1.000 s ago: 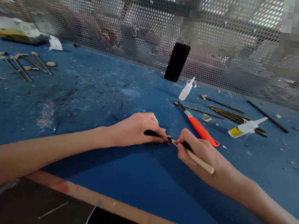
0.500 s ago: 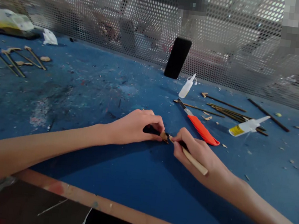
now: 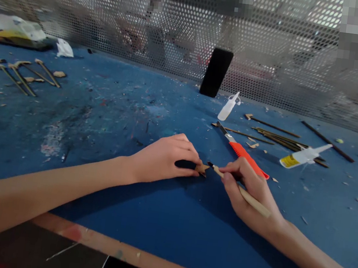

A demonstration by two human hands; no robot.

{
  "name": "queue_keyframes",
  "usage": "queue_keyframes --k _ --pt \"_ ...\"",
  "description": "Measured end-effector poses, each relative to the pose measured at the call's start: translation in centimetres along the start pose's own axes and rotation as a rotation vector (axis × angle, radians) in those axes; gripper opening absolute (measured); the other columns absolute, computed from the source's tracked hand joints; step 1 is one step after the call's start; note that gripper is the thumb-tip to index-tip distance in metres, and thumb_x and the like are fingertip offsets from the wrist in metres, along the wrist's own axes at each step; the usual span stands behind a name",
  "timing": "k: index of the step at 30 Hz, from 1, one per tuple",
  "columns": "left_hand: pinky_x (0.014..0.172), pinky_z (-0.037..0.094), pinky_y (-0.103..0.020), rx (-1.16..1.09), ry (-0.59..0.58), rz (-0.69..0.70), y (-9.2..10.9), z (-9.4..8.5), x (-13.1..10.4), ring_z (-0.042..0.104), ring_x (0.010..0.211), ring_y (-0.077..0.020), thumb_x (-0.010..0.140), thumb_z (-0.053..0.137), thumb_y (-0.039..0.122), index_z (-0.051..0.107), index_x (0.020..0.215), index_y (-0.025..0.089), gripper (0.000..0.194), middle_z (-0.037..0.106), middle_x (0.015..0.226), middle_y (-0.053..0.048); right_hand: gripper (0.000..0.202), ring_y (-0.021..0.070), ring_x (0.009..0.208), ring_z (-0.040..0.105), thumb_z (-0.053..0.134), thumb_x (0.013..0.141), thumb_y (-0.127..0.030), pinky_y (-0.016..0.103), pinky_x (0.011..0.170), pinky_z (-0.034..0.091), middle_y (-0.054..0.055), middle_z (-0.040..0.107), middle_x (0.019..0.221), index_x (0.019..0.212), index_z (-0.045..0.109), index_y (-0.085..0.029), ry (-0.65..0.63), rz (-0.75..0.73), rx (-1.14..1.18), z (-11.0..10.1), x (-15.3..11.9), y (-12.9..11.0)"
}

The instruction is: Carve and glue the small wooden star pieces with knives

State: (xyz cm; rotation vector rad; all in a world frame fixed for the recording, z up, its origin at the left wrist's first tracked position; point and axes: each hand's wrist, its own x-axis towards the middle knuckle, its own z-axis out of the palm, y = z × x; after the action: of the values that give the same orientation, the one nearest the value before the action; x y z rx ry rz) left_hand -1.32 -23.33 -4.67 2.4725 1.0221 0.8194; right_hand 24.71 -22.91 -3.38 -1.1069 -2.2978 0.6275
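Observation:
Between the thumb and fingers of my left hand (image 3: 171,159) is a small brown wooden piece (image 3: 201,169), held low over the blue table (image 3: 155,218). My right hand (image 3: 249,188) grips a pale wooden-handled tool (image 3: 253,202) like a pen. The tool's dark tip points left and lies close to the wooden piece, with a small gap between them. Just behind my right hand lies a cutter with an orange handle (image 3: 250,161), its blade toward the back left.
A black phone (image 3: 216,72) leans on the perforated metal screen (image 3: 178,34). Two small bottles (image 3: 229,107), one with a yellow label (image 3: 302,157), lie near thin dark sticks (image 3: 279,138). Several hammer-shaped stick pieces (image 3: 22,80) and a plastic bag (image 3: 16,28) are at the left.
My right hand has drawn the tool back to the right, and its tip has come away from the wooden piece. The whole view has shifted slightly.

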Motion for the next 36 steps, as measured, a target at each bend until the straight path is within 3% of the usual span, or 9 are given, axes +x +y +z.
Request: queue_keyframes --k 9,18,26,36 --pt "0.096 0.052 -0.032 -0.017 -0.001 0.027 0.19 0.09 0.10 0.065 0.106 -0.0190 0.096 0.071 0.024 0.077 0.111 0.023 0.016 0.078 0.114 0.000 0.010 0.0129 0.054 0.047 0.046 0.099 -0.020 0.026 0.049 0.039 -0.002 0.054 0.069 0.095 0.054 -0.023 -0.124 0.031 0.083 -0.16 -0.25 0.24" --pt "0.098 0.052 -0.034 0.021 -0.008 0.025 -0.01 0.20 -0.08 0.064 0.109 -0.0206 0.097 0.069 0.025 0.077 0.113 0.024 0.018 0.076 0.120 -0.001 0.010 0.0125 0.054 0.045 0.043 0.102 -0.023 0.026 0.049 0.037 -0.003 0.052 0.070 0.096 0.051 -0.024 -0.218 0.048 0.087 -0.33 -0.31 0.29" --pt "0.096 0.051 -0.033 0.013 -0.017 0.029 -0.03 0.18 -0.03 0.064 0.108 -0.0206 0.097 0.070 0.025 0.077 0.113 0.024 0.017 0.077 0.119 0.001 0.011 0.0137 0.060 0.050 0.044 0.102 -0.023 0.026 0.053 0.042 -0.001 0.056 0.074 0.095 0.053 -0.023 -0.112 0.053 0.099 -0.27 -0.46 0.45" --pt "0.097 0.050 -0.033 0.024 0.010 0.074 -0.19 0.23 0.00 0.066 0.107 -0.0197 0.095 0.071 0.021 0.077 0.112 0.021 0.018 0.077 0.118 -0.001 0.010 0.0131 0.059 0.046 0.043 0.103 -0.024 0.025 0.051 0.038 -0.002 0.053 0.074 0.096 0.050 -0.024 -0.223 0.056 0.094 -0.64 -0.18 0.36"
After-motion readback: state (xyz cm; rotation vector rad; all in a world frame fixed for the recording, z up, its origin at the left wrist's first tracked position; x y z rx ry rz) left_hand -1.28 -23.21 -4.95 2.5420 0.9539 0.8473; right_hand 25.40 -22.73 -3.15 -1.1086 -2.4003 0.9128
